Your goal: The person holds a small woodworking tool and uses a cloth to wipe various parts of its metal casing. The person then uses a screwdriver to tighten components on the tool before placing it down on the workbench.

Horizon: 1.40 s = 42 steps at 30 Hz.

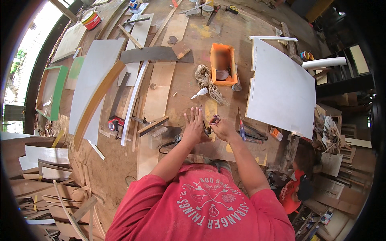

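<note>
At the near middle of the workbench (189, 72), my left hand (195, 129) lies with its fingers stretched out and pointing away from me. Close beside it, my right hand (223, 129) is closed around a small dark object with a purplish loop (214, 119); its kind is hard to make out. A white squeeze bottle (199, 93) and a crumpled beige cloth (204, 75) lie just beyond my hands. To the right of my right hand is a screwdriver (241, 125), with several dark tools (254, 134) next to it. A dark power tool (172, 143) sits by my left forearm.
An orange box (234, 66) stands beyond the cloth. A large white panel (281, 88) covers the right side. On the left lie a curved wooden strip (96, 102), white boards (90, 80), a handsaw (119, 96) and a red tape measure (115, 123). Another person (290, 193) is at lower right.
</note>
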{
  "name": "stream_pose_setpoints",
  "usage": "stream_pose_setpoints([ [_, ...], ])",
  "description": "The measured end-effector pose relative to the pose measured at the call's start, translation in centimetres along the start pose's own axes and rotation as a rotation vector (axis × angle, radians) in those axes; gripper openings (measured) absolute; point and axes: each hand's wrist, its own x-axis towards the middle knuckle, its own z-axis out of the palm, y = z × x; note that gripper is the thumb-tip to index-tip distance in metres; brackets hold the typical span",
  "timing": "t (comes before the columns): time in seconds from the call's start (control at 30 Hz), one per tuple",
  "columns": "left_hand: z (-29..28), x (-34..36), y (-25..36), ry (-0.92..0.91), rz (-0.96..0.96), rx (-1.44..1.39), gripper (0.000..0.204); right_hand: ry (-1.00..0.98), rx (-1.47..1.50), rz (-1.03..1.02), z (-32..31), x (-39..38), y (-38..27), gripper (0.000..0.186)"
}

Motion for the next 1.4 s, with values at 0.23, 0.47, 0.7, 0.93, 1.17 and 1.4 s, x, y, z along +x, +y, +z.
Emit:
stream_pose_setpoints([
  [0.23, -0.2, 0.1, 0.2, 0.004, -0.020, -0.023, 0.169, 0.025, -0.040, -0.044, 0.3, -1.1, -1.5, 0.024],
  [0.47, -0.8, 0.0, 0.4, -0.055, -0.023, -0.015, 0.169, 0.074, 0.041, -0.032, 0.4, -1.7, 0.1, 0.028],
  [0.7, -0.8, -0.1, 0.5, -0.043, -0.017, -0.044, 0.170, -0.089, -0.211, 0.063, 1.1, 3.0, -0.2, 0.043],
  [0.93, 1.1, 0.3, -0.2, 0.038, -0.018, -0.081, 0.144, -0.192, -0.163, 0.147, 1.1, 4.9, -0.9, 0.046],
  [1.17, 0.9, 0.6, 0.0, 0.021, -0.032, -0.181, 0.117, 0.327, 0.269, -0.049, 2.2, 5.9, -1.1, 0.041],
  [1.4, 0.5, 0.4, 0.2, 0.045, -0.007, -0.199, 0.113, 0.593, 0.584, 0.151, 5.6, 11.4, -1.7, 0.049],
])
